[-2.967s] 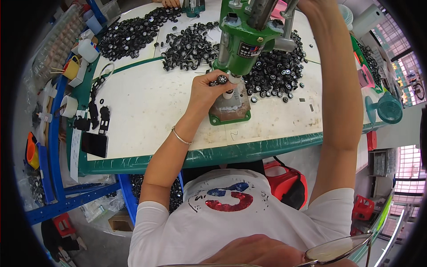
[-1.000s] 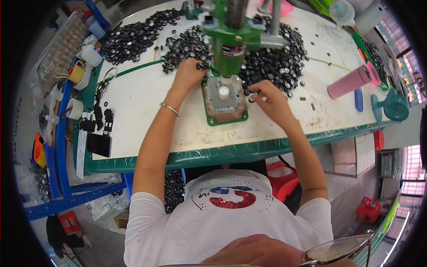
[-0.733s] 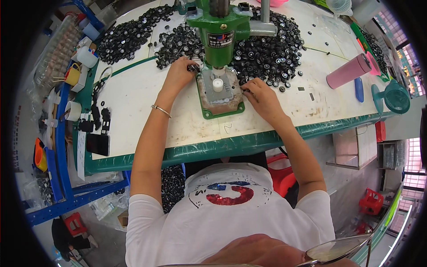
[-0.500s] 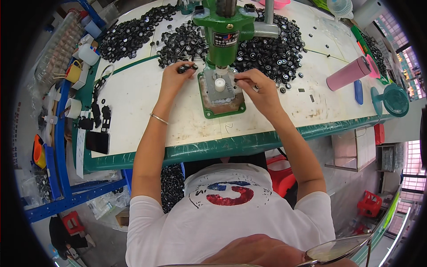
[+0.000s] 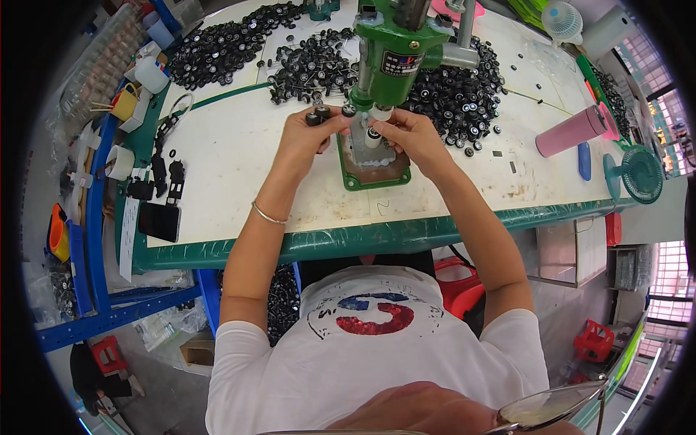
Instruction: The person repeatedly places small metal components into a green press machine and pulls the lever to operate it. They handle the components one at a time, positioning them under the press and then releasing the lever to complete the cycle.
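Observation:
My left hand (image 5: 304, 139) is closed around several small black wheels (image 5: 317, 114), one of them pinched at the fingertips beside the press. My right hand (image 5: 415, 143) pinches a small black wheel (image 5: 373, 133) at the top of a white round post (image 5: 372, 142). That post stands on the grey plate of the green hand press (image 5: 388, 76), whose green-edged base (image 5: 375, 181) rests on the table. The press ram is just above and behind the fingers of my right hand. Part of the plate is hidden by both hands.
Piles of black wheels (image 5: 457, 98) lie behind and beside the press, and more with pins (image 5: 315, 65) to its left. A pink tumbler (image 5: 569, 132), a blue object (image 5: 584, 161) and a green fan (image 5: 642, 174) stand right. A phone (image 5: 159, 222) lies at the left edge.
My left hand has moved right to the press with its wheels. My right hand has moved left, bringing a wheel onto the white post, which was bare. The view has shifted slightly.

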`<control>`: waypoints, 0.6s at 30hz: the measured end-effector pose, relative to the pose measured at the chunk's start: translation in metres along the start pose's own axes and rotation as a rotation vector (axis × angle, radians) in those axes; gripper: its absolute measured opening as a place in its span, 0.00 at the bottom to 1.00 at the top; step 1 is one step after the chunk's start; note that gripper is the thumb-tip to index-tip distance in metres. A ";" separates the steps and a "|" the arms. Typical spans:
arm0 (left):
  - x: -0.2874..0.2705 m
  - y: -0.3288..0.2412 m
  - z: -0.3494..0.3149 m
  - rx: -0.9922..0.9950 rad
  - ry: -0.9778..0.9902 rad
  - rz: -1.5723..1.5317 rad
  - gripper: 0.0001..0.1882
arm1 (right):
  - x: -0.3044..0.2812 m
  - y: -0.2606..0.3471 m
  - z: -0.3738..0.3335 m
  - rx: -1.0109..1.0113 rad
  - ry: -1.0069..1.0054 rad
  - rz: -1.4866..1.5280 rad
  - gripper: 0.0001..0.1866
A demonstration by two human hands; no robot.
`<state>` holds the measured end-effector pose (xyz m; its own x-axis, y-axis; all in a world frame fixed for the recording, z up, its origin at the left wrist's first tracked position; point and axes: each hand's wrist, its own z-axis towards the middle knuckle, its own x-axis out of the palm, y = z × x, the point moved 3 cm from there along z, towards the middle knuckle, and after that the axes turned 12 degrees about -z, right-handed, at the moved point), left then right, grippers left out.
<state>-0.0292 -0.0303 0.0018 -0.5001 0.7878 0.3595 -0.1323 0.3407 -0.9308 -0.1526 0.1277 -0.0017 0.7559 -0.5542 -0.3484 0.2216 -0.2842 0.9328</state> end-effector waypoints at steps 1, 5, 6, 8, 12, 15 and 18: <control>0.005 0.000 -0.002 -0.003 0.027 0.006 0.10 | -0.001 -0.001 0.000 0.042 0.015 0.060 0.13; 0.024 0.002 -0.007 -0.005 0.079 0.040 0.06 | -0.001 -0.014 -0.003 0.121 0.002 0.274 0.12; 0.026 0.005 -0.007 0.004 0.077 0.042 0.06 | -0.001 -0.013 -0.003 0.118 -0.019 0.319 0.12; 0.033 0.005 -0.009 0.013 0.089 -0.001 0.06 | -0.008 -0.006 -0.006 0.074 -0.104 0.337 0.13; 0.039 0.006 -0.006 0.047 0.116 0.029 0.06 | -0.054 0.018 -0.003 -0.052 -0.249 0.315 0.15; 0.044 0.007 -0.001 0.094 0.080 0.012 0.06 | -0.105 0.039 0.009 -0.210 -0.346 0.257 0.18; 0.042 0.014 0.002 0.158 0.093 0.006 0.06 | -0.123 0.112 0.027 -0.423 -0.422 0.301 0.17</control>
<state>-0.0534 0.0065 0.0041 -0.4212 0.8362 0.3513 -0.2657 0.2566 -0.9293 -0.2376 0.1433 0.1429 0.5357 -0.8444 0.0065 0.3263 0.2141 0.9207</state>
